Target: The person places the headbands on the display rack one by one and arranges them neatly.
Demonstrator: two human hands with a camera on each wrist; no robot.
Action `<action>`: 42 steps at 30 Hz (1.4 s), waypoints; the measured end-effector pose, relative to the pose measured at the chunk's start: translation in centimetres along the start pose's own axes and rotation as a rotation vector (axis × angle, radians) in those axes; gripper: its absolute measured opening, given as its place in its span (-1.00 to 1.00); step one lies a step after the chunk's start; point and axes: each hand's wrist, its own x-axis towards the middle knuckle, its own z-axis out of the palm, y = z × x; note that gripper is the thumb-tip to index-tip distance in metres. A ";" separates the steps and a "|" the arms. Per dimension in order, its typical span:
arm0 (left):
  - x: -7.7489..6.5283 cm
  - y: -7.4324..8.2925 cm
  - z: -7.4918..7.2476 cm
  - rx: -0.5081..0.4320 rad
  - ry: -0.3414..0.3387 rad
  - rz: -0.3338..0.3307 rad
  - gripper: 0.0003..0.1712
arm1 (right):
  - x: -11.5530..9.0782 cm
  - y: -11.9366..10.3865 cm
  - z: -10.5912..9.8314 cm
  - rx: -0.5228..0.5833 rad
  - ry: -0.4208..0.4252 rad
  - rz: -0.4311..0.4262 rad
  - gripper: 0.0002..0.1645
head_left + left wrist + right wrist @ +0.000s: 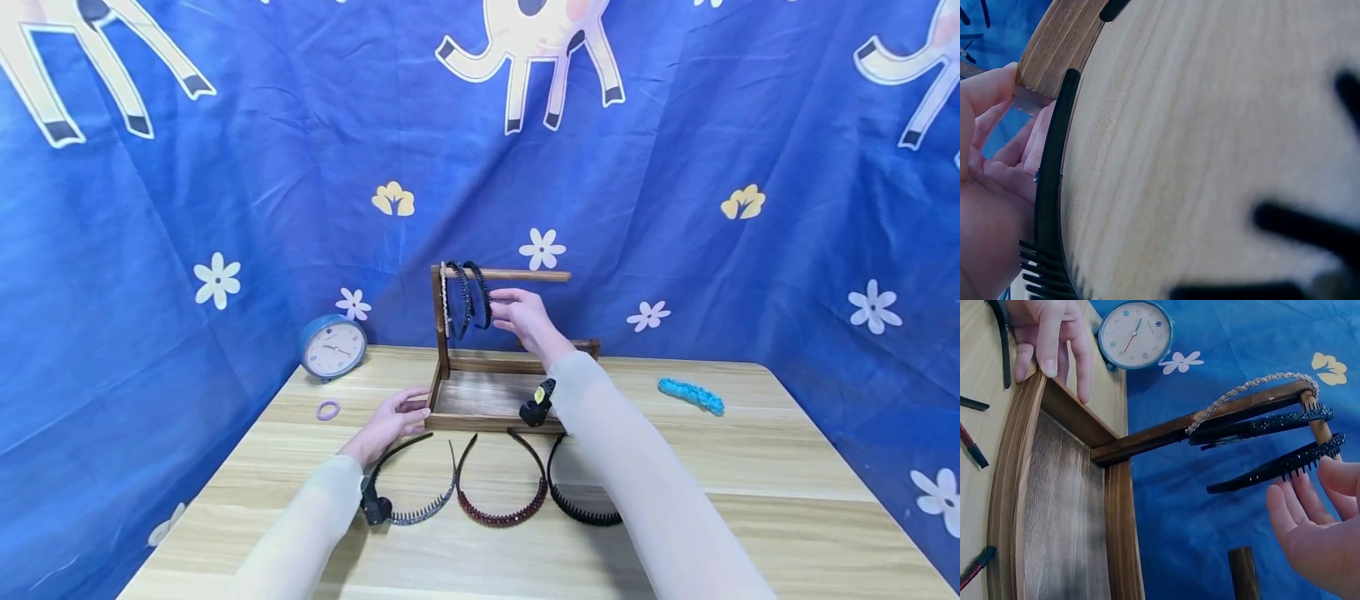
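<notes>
"What is your right hand doing?"

"My right hand [525, 321] is up by the rack's rod [525, 276], its fingers loosely extended, not clenched. They are right at the outermost black headband [1272, 469], whose teeth show between thumb and fingertips. Whether my skin touches it, I can't tell."

"Where does that headband hang?"

"Over the rod, towards its free end. Beside it hangs a second black headband [1285, 425], sparkly on top, and next to the upright post [441, 350] a pale beaded headband [1229, 397]."

"And your left hand?"

"My left hand [393, 425] rests against the front left corner of the wooden rack [480, 422]. Its thumb touches the corner, and the fingers lie fairly straight along the outer side, not curled round it."

"What lies in front of you?"

"Three more headbands in a row on the table [750, 467], before the rack: a silvery one [423, 512] near my left wrist, a dark red one [501, 519] in the middle, and a plain black one [585, 514] partly behind my right sleeve [637, 467]."

"Anything farther out?"

"A blue-rimmed clock [334, 347] at the back left, a purple ring [327, 410] in front of it, and a fuzzy turquoise band [690, 395] on the right."
</notes>
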 end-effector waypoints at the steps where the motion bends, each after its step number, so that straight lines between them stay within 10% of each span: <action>1: 0.0 0.0 0.0 0.003 0.000 0.001 -0.37 | 0.0 0.1 -0.1 -0.003 -0.002 0.000 -0.65; 42: 0.0 -0.2 -0.4 -0.001 -0.047 0.025 -0.34 | -9.1 1.9 -8.6 -0.140 -0.176 -0.113 -0.58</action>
